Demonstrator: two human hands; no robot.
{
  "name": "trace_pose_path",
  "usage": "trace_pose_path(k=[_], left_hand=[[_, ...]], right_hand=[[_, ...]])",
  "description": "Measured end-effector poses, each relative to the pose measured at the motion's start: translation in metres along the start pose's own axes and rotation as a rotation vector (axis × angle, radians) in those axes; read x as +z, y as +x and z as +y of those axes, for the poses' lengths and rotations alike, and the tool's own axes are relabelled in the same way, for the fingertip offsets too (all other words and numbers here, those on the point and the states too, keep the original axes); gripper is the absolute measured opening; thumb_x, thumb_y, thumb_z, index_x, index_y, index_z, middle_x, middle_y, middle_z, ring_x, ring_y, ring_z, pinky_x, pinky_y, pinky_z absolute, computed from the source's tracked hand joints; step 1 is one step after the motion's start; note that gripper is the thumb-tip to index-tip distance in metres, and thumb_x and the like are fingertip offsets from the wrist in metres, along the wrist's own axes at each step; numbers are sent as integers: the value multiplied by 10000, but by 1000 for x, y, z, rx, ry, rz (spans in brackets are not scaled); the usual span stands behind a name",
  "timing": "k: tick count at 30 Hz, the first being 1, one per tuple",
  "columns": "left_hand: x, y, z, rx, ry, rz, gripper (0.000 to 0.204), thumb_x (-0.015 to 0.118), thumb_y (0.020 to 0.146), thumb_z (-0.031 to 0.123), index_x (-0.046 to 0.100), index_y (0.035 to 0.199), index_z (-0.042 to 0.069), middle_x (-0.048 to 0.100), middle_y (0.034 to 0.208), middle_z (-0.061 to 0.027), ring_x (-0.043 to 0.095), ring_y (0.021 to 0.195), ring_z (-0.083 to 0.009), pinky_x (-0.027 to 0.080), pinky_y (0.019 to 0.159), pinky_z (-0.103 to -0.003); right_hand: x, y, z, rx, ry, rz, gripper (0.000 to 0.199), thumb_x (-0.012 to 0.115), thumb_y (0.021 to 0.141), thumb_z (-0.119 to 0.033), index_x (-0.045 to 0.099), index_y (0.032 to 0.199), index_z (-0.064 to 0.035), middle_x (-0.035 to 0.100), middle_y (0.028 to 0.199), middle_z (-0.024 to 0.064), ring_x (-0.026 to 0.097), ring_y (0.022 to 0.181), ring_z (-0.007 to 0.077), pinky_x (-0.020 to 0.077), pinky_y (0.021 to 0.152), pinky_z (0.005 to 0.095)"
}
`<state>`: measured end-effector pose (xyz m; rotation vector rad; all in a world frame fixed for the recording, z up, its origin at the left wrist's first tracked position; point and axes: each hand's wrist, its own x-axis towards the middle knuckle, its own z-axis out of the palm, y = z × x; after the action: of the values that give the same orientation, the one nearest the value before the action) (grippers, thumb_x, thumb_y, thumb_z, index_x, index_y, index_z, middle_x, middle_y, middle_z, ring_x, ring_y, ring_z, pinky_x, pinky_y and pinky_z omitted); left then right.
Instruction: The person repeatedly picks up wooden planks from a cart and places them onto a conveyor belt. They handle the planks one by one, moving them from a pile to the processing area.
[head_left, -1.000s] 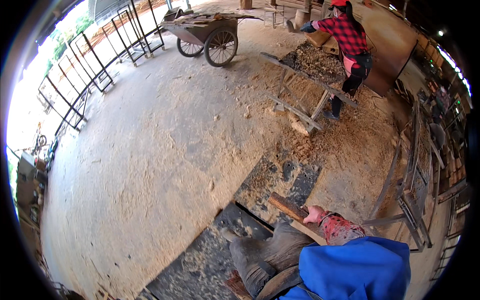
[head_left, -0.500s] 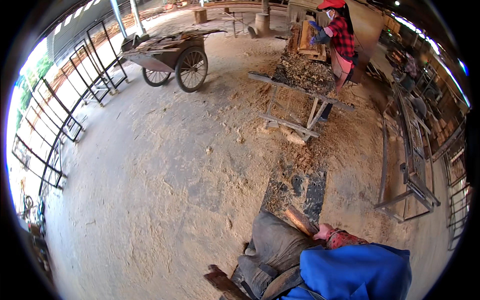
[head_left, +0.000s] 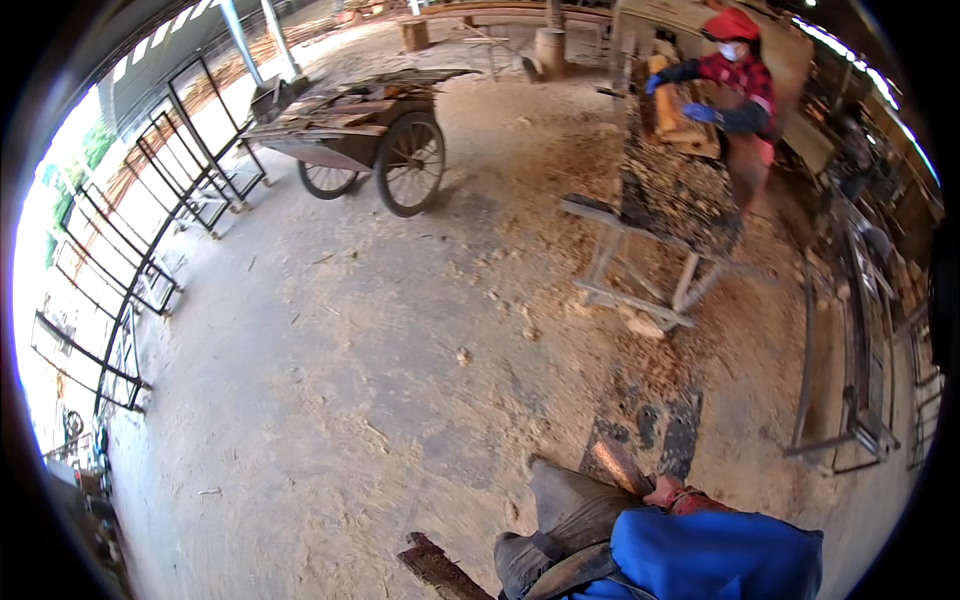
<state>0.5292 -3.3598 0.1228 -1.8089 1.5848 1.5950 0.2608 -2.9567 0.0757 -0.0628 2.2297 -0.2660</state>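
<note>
1. Head view: my right hand (head_left: 668,492), in a red glove at five o'clock, is clamped on a short wooden piece (head_left: 617,466) that juts toward eleven o'clock over my grey trouser leg (head_left: 570,515).
2. My left hand is out of sight; I cannot tell its state.
3. Since half a second ago, the cart (head_left: 365,140) and the sawdust-strewn bench (head_left: 670,200) sit lower in frame, and the person in plaid (head_left: 735,85) is more fully in view.

floor (head_left: 330,380): matt concrete, dusted with pale sawdust | cart (head_left: 350,135) left of the sawbench: rusty metal tray, rubber tyres, rough planks | sawbench (head_left: 660,215): grey metal legs, chip-strewn top | right hand (head_left: 685,497): knit cloth glove gripping rough wood plank (head_left: 615,465) | sleeve (head_left: 700,555): smooth blue cloth
</note>
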Motion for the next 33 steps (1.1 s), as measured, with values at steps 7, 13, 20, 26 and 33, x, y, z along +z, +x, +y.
trace_pose_path(k=[7, 13, 20, 26, 33], left_hand=[[-51, 56, 103, -55, -41, 66, 387, 820, 624, 205, 677, 863, -63, 678, 801, -103, 642, 737, -164, 529, 665, -329], [-101, 135, 164, -89, -68, 89, 382, 818, 627, 199, 677, 865, -63, 678, 802, -102, 642, 737, -165, 529, 665, -329], [-228, 251, 248, 55, -185, 110, 376, 816, 630, 192, 676, 868, -64, 678, 803, -100, 642, 737, -166, 530, 665, -329], [-282, 277, 514, 276, -393, 195, 279, 762, 673, 146, 665, 854, -43, 650, 733, -84, 612, 616, -172, 518, 575, -318], [-237, 271, 769, 593, -746, 194, 294, 715, 752, 126, 569, 969, -8, 632, 760, -89, 616, 591, -206, 530, 531, -336]], right_hand=[[-118, 91, -153, 17, -92, 47, 761, 787, 491, -455, 604, 1009, 72, 616, 970, 256, 609, 894, 372, 498, 769, 423], [-182, 155, -279, 11, -73, 64, 748, 781, 487, -456, 612, 990, 70, 624, 969, 261, 622, 902, 356, 510, 748, 411], [-190, 179, -377, 90, 16, 165, 743, 790, 483, -410, 616, 1049, 38, 605, 1063, 257, 586, 1015, 358, 474, 875, 396], [-210, 199, -442, 247, 182, 210, 740, 808, 445, -437, 623, 972, 48, 641, 924, 237, 623, 901, 361, 498, 787, 427], [-260, 302, -477, 279, 271, 211, 718, 801, 466, -410, 617, 990, 43, 638, 936, 241, 620, 912, 366, 497, 796, 427]])
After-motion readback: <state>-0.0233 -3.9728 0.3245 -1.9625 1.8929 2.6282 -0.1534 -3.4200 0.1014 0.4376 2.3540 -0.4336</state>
